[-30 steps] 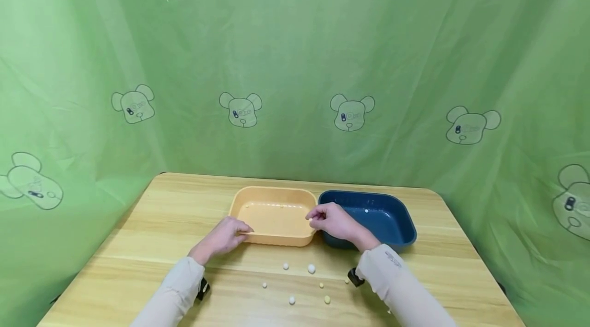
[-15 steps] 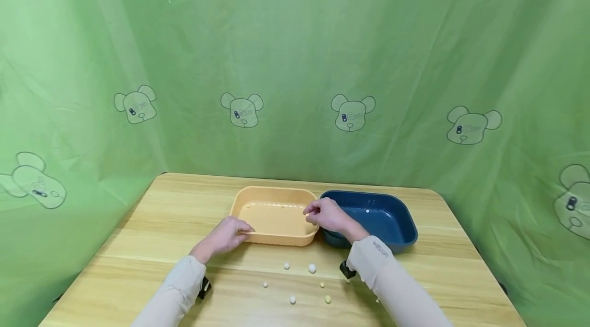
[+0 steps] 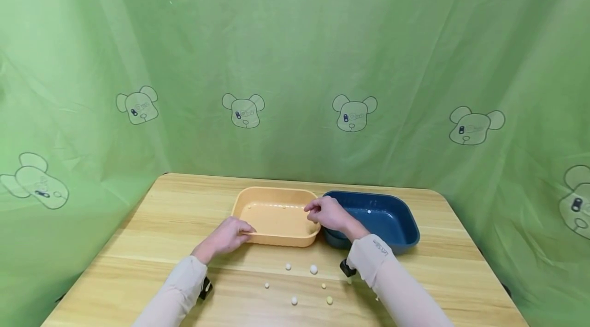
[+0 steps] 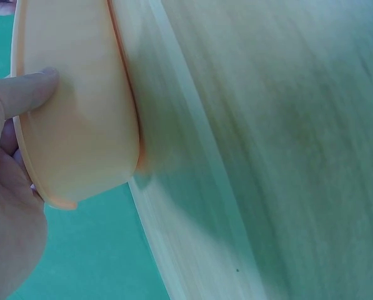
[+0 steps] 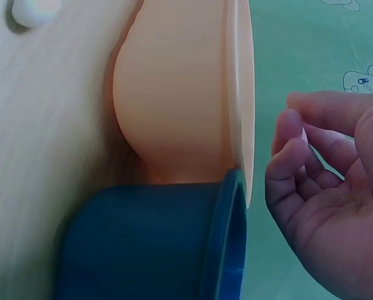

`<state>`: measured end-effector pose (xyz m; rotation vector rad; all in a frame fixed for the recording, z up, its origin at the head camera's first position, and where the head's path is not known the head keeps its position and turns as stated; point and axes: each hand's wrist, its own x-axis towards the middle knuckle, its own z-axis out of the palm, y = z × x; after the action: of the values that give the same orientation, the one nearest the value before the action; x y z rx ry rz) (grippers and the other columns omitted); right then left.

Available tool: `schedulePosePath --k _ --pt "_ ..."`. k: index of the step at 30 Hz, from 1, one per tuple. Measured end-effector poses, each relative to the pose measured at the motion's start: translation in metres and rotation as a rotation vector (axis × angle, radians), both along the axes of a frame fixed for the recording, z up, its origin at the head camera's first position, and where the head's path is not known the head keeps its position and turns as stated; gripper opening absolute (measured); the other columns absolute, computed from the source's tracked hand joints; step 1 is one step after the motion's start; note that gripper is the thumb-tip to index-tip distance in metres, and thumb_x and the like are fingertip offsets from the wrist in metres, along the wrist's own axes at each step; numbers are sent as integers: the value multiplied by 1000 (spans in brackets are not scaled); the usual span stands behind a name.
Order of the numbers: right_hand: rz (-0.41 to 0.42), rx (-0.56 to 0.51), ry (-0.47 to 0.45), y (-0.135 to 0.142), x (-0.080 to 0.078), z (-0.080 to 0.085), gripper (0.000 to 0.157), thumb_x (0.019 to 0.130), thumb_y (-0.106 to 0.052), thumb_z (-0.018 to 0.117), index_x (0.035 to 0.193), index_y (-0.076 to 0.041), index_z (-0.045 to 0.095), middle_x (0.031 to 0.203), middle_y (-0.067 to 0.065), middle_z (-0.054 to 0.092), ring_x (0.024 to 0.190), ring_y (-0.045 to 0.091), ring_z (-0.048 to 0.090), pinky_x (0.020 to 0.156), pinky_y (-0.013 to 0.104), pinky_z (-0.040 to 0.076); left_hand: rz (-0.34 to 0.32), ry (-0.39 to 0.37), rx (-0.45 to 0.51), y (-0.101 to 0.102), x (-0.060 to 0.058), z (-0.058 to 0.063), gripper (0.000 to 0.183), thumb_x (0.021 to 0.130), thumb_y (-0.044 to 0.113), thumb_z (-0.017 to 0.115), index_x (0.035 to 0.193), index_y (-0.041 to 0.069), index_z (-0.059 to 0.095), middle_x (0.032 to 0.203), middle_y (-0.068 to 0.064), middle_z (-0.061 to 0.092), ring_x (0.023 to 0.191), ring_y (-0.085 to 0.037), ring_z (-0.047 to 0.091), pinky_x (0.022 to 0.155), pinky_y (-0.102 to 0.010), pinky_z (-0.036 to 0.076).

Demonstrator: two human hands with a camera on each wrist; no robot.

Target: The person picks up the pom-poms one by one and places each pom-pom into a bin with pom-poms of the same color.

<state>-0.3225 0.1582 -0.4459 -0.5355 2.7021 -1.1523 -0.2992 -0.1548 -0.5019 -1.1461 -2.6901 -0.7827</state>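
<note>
Grips with the left hand the near wall of the orange tray, close to its left corner, with the thumb on the outside and the fingers over the rim; holds it in this manner most likely to prevent sliding. Holds the right hand over the right end of the orange tray, with fingers curled and thumb tip close to the index finger, seemingly so as to bring the fingertips above the inside; with only a pale speck between them, cannot tell if gripping something or nothing. Inside the orange tray, toward its far wall, two pale yellow balls. Directly right of the orange tray, with rims seeming to meet, the dark blue tray, perhaps for easy reach; in it, one white ball. In front of the orange tray, on the table, loose white balls and loose yellow balls, spread apart, conveniently near to both hands. Behind the orange tray, a green curtain
</note>
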Motion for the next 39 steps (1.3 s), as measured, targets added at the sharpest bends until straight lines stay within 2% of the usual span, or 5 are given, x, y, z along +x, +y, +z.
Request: schedulePosePath --k 9,19,25,34,39 --pt "5 5 13 15 9 5 16 87 -8 64 101 -2 69 81 0 60 72 14 55 66 27 50 16 -36 -3 0 1 -1 13 82 2 70 93 8 73 93 -4 72 85 -17 67 78 -27 54" --pt "71 15 27 50 33 14 15 89 -13 66 99 -3 69 83 -2 65 75 13 60 68 28 52 12 -36 8 1 1 -2 14 82 1 70 94 7 73 93 -5 72 86 -17 68 78 -28 54" --pt "86 5 23 71 46 18 16 89 -15 67 99 -3 70 89 -2 66 79 14 61 69 27 53 5 5 -5 2 1 -2 14 81 2 70 94 7 73 93 -5 72 86 -18 68 79 -29 54" --pt "121 36 72 97 64 9 12 88 -18 67 95 -8 71 85 -7 66 77 10 59 67 23 51 14 14 -14 1 3 -2 14 81 2 70 94 6 73 93 -5 72 87 -19 68 79 -30 54" --pt "154 23 81 105 73 -1 10 88 -12 67 94 -7 71 85 -4 67 76 6 59 66 23 50 13 14 -7 2 3 -1 13 82 2 70 94 6 73 93 -5 72 87 -19 67 79 -30 54"
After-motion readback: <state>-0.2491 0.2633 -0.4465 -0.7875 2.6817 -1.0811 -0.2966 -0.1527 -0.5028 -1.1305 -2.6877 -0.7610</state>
